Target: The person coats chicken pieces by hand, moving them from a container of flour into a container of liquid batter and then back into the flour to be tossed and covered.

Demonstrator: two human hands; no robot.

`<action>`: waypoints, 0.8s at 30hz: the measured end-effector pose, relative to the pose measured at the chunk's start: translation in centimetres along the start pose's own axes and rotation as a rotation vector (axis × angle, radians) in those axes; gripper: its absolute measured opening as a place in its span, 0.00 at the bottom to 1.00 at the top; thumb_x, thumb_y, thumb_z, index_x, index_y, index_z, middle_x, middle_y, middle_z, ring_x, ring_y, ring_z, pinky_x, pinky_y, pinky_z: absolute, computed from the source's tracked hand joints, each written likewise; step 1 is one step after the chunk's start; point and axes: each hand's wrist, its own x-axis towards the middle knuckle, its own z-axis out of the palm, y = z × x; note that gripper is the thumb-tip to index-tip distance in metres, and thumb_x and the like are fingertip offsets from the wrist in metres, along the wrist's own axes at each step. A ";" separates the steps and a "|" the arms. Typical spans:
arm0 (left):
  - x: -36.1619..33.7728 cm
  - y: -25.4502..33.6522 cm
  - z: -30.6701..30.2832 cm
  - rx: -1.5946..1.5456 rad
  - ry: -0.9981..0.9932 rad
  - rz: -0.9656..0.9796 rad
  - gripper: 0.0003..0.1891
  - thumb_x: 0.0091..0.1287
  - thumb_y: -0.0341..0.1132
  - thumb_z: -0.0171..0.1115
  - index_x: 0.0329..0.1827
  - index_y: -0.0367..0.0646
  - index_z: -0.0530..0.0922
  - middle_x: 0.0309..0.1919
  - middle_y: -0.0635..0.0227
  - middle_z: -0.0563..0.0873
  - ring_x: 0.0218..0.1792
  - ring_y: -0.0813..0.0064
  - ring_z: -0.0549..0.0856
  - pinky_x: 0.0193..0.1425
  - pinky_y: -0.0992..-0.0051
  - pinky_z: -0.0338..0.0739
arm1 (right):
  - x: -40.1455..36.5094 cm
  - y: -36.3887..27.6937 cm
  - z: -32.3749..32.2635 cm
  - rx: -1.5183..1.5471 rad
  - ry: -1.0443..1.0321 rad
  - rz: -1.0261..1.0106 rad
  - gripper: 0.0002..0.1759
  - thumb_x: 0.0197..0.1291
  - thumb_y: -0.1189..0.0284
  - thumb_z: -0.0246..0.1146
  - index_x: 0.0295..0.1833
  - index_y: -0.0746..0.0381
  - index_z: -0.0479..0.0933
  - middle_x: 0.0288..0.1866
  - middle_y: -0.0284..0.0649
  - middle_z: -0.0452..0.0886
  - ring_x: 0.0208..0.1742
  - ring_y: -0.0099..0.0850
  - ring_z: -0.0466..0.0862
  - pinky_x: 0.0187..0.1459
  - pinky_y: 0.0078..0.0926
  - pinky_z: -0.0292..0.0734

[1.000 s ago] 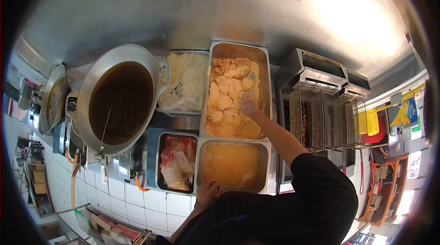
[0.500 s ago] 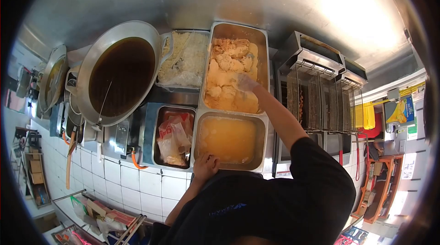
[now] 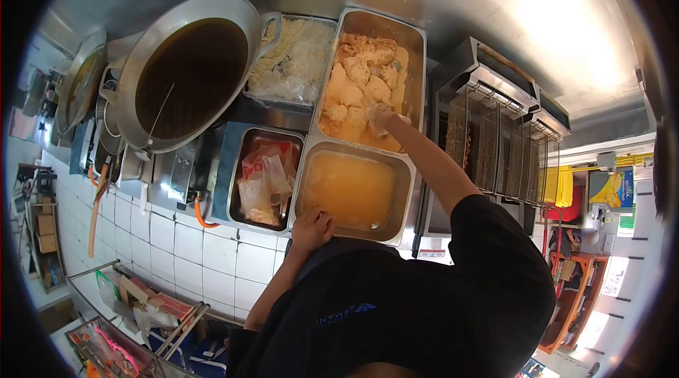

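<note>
My right hand, in a clear glove, reaches into a deep metal tray among flour-coated pieces of food. Its fingers are partly hidden in the pale flour, and I cannot tell whether they hold a piece. My left hand rests with curled fingers on the near left rim of a second metal pan, which holds a cloudy yellow liquid. The liquid pan sits directly on the near side of the flour tray.
To the left are a big wok of dark oil, a tray of pale crumbs under plastic and a small pan with plastic bags. Wire fryer baskets stand at the right. A wooden-handled tool hangs at far left.
My right hand has shifted slightly nearer within the flour tray, its wrist now bent and fingers lower. My left hand stays at the pan rim. The whole view has tilted a little.
</note>
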 end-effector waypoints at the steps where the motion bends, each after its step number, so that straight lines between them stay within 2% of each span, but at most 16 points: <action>1: 0.1 0.1 0.0 -0.007 0.002 0.001 0.06 0.56 0.30 0.72 0.32 0.50 0.82 0.34 0.71 0.83 0.31 0.67 0.85 0.33 0.67 0.81 | 0.8 0.7 3.8 -0.152 0.057 -0.062 0.19 0.63 0.70 0.68 0.57 0.68 0.82 0.51 0.54 0.86 0.48 0.39 0.86 0.50 0.36 0.82; 2: 0.1 0.2 0.2 -0.001 0.004 0.005 0.06 0.56 0.30 0.72 0.31 0.50 0.82 0.34 0.71 0.83 0.31 0.67 0.85 0.33 0.67 0.81 | 1.5 1.7 7.9 -0.303 0.112 -0.123 0.20 0.63 0.68 0.68 0.58 0.67 0.82 0.48 0.54 0.86 0.47 0.39 0.86 0.49 0.35 0.82; 4: -0.1 0.0 0.4 0.012 0.007 0.017 0.06 0.57 0.30 0.72 0.31 0.49 0.81 0.33 0.70 0.82 0.31 0.67 0.85 0.33 0.67 0.81 | -0.7 1.2 8.5 -0.255 0.091 -0.126 0.21 0.64 0.65 0.67 0.58 0.66 0.82 0.43 0.53 0.86 0.43 0.39 0.86 0.48 0.34 0.82; 5: -0.2 0.1 0.4 0.013 0.010 0.029 0.06 0.57 0.30 0.72 0.31 0.49 0.81 0.33 0.70 0.82 0.31 0.67 0.85 0.33 0.67 0.81 | -1.2 1.0 8.4 -0.059 0.020 -0.063 0.21 0.64 0.63 0.66 0.58 0.65 0.82 0.41 0.53 0.85 0.41 0.40 0.86 0.47 0.34 0.82; 7: -0.1 -0.1 0.4 0.022 0.018 0.058 0.06 0.57 0.30 0.72 0.30 0.48 0.81 0.33 0.70 0.82 0.32 0.67 0.85 0.33 0.67 0.81 | -3.0 0.5 5.0 0.058 -0.081 -0.116 0.22 0.67 0.60 0.63 0.58 0.64 0.82 0.40 0.52 0.86 0.40 0.41 0.86 0.46 0.36 0.82; 8: -0.1 -0.1 0.4 0.019 0.015 0.064 0.06 0.57 0.30 0.72 0.30 0.47 0.81 0.33 0.70 0.82 0.31 0.67 0.85 0.33 0.67 0.81 | -3.6 0.8 3.2 -0.023 -0.115 -0.235 0.22 0.68 0.59 0.61 0.58 0.64 0.82 0.41 0.52 0.86 0.40 0.41 0.86 0.46 0.36 0.82; 10: 0.0 -0.1 0.4 0.018 0.010 0.074 0.06 0.57 0.30 0.72 0.30 0.47 0.81 0.33 0.69 0.82 0.31 0.67 0.85 0.33 0.67 0.81 | -3.7 0.9 2.2 0.107 -0.121 -0.272 0.26 0.71 0.55 0.57 0.63 0.63 0.80 0.52 0.49 0.84 0.50 0.41 0.85 0.52 0.39 0.80; 11: -0.2 0.0 0.4 0.018 -0.004 0.070 0.06 0.57 0.30 0.72 0.30 0.47 0.81 0.33 0.69 0.82 0.31 0.67 0.85 0.33 0.67 0.81 | -3.8 0.6 1.9 0.176 -0.186 -0.230 0.26 0.72 0.55 0.57 0.64 0.63 0.80 0.55 0.49 0.84 0.53 0.42 0.84 0.56 0.40 0.78; 13: -0.1 -0.1 0.3 0.020 -0.026 0.063 0.06 0.57 0.30 0.72 0.30 0.47 0.81 0.33 0.69 0.82 0.31 0.67 0.85 0.33 0.66 0.81 | -7.0 -2.6 -2.8 0.523 -0.378 0.051 0.28 0.72 0.53 0.57 0.65 0.62 0.80 0.61 0.47 0.83 0.60 0.42 0.83 0.63 0.42 0.75; 15: -0.2 -0.4 0.4 0.019 -0.027 0.057 0.05 0.57 0.30 0.71 0.31 0.47 0.81 0.34 0.69 0.82 0.31 0.67 0.85 0.33 0.66 0.81 | -8.7 -4.7 -6.0 0.717 -0.463 0.263 0.29 0.73 0.52 0.56 0.67 0.61 0.80 0.68 0.46 0.81 0.67 0.43 0.82 0.70 0.43 0.72; 18: -0.3 -0.3 0.5 0.016 -0.017 0.054 0.05 0.57 0.31 0.71 0.31 0.48 0.81 0.34 0.70 0.82 0.32 0.68 0.85 0.33 0.66 0.82 | -6.6 -4.1 0.5 0.729 -0.111 0.252 0.27 0.70 0.52 0.60 0.61 0.61 0.83 0.61 0.46 0.85 0.61 0.41 0.85 0.64 0.42 0.77; 24: -0.2 0.2 0.2 0.022 -0.010 0.059 0.05 0.57 0.32 0.72 0.32 0.49 0.81 0.34 0.71 0.82 0.32 0.69 0.86 0.34 0.67 0.82 | 0.3 -4.8 3.4 0.092 0.257 -0.092 0.15 0.62 0.68 0.60 0.36 0.73 0.74 0.30 0.47 0.76 0.37 0.43 0.78 0.43 0.38 0.77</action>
